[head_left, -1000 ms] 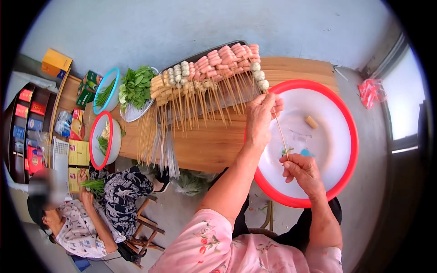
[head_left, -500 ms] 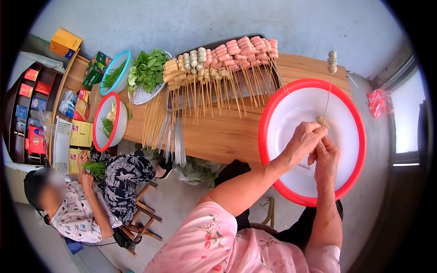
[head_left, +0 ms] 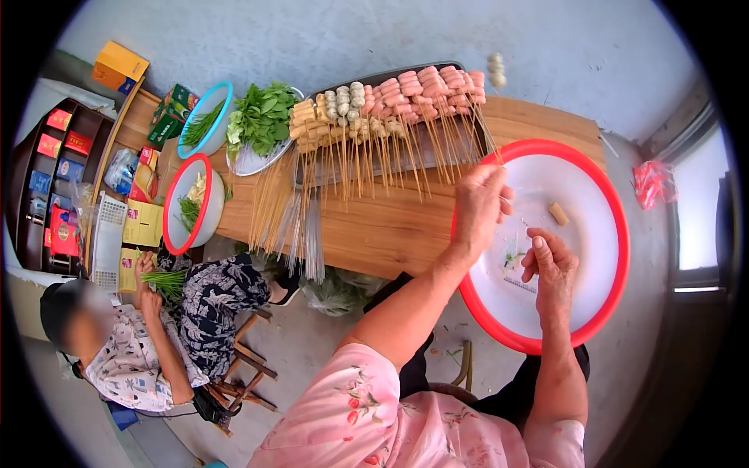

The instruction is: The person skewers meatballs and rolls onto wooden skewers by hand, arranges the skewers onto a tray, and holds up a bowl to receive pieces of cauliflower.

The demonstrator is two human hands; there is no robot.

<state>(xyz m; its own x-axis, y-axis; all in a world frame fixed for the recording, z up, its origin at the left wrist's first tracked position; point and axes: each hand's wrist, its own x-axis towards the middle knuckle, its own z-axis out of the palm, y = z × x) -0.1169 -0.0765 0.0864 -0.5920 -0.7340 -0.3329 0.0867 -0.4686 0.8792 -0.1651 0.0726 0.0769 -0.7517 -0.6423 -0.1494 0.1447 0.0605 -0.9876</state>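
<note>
My left hand [head_left: 477, 209] is closed on a skewer, above the left rim of a white basin with a red rim [head_left: 622, 257]. Grey-white balls [head_left: 497, 70] sit at the skewer's top end, out past the tray's corner. Over the basin, my right hand [head_left: 551, 265] has loosely curled fingers with a gap between them, and nothing shows in it. A short tan piece [head_left: 559, 214] lies in the basin, near my right fingertips. Rows of filled skewers rest on a dark metal tray [head_left: 394, 164], with pink rolls [head_left: 429, 82], grey balls [head_left: 343, 97] and tan pieces [head_left: 304, 117].
Bare sticks [head_left: 269, 203] jut over the wooden table's edge [head_left: 367, 249]. Leafy greens [head_left: 261, 117] fill a plate; a blue-rimmed bowl [head_left: 222, 129] and a red-rimmed bowl [head_left: 204, 222] hold green stalks. At left a seated person [head_left: 140, 351] holds green stalks. A red bag [head_left: 654, 185] lies at right.
My left hand has moved left and up, away from my right hand, carrying the skewer of balls toward the tray. My right hand has let go and stays over the basin.
</note>
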